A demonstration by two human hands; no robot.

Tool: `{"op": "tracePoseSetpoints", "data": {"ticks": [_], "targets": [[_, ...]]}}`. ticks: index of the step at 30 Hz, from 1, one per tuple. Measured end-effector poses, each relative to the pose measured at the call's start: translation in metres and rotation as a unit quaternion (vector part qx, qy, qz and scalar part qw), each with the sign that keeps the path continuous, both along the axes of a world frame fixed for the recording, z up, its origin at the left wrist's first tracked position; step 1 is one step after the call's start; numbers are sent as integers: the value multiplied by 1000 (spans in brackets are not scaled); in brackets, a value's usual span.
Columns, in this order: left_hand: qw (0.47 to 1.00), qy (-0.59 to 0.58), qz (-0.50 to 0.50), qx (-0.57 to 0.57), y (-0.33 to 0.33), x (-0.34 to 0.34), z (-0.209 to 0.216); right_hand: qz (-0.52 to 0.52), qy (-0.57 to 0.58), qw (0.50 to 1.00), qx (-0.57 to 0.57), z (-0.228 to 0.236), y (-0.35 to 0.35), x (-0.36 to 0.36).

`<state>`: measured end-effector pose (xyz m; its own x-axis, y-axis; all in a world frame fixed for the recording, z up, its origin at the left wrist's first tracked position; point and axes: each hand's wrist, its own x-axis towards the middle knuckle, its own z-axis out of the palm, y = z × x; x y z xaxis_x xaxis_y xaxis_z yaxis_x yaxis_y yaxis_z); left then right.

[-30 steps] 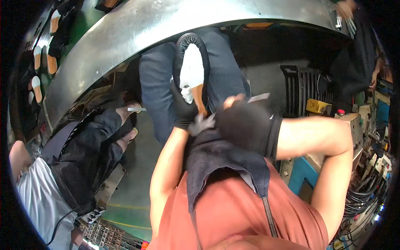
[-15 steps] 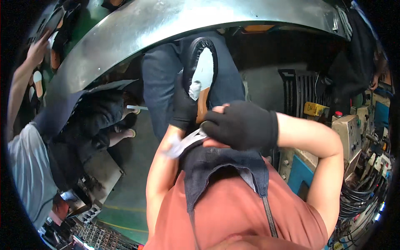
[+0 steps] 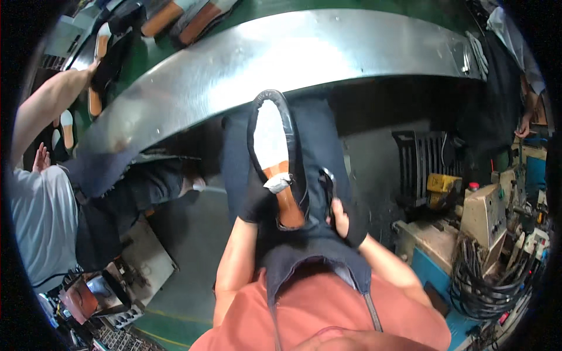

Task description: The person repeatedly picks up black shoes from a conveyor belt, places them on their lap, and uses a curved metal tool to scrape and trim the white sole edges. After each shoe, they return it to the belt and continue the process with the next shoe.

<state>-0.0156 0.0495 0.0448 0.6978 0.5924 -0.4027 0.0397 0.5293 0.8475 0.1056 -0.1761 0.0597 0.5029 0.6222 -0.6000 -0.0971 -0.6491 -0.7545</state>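
My left hand (image 3: pixel 257 202), in a black fingerless glove, grips a black shoe (image 3: pixel 297 158) from its left side. The shoe is held sole-side up, toe pointing away, over my lap. Its bottom is white at the front and tan toward the heel, and the black upper is gathered around the toe. A white wrapping (image 3: pixel 277 183) covers the thumb lying across it. Just right of the shoe, my gloved right hand (image 3: pixel 350 224) is closed around a slim dark hand tool (image 3: pixel 328 186) with a shiny tip. The tool's exact kind is unclear.
Beyond my knees curves a shiny metal ledge (image 3: pixel 234 70), with several shoes (image 3: pixel 161 19) on the green surface behind it. A co-worker's arm (image 3: pixel 55 96) reaches in at the left. Machine boxes (image 3: pixel 483 213) and coiled black cables (image 3: pixel 477 278) stand at the right.
My right hand has moved from across my waist to the right of the shoe, where the dark tool now shows. The shoe has come lower and nearer, and its whole underside is visible.
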Motion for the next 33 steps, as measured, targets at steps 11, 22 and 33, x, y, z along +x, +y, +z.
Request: {"op": "tracePoseSetpoints", "data": {"ticks": [11,22,33], "targets": [[949,-17,-80,303,234,169,107,72,68,994,36,-38,93,72],[751,252,-31,609,386,141,68,131,112,984,-32,-51,123,92],[969,-48,99,223,278,56,97,114,86,989,32,-22,104,69]]}}
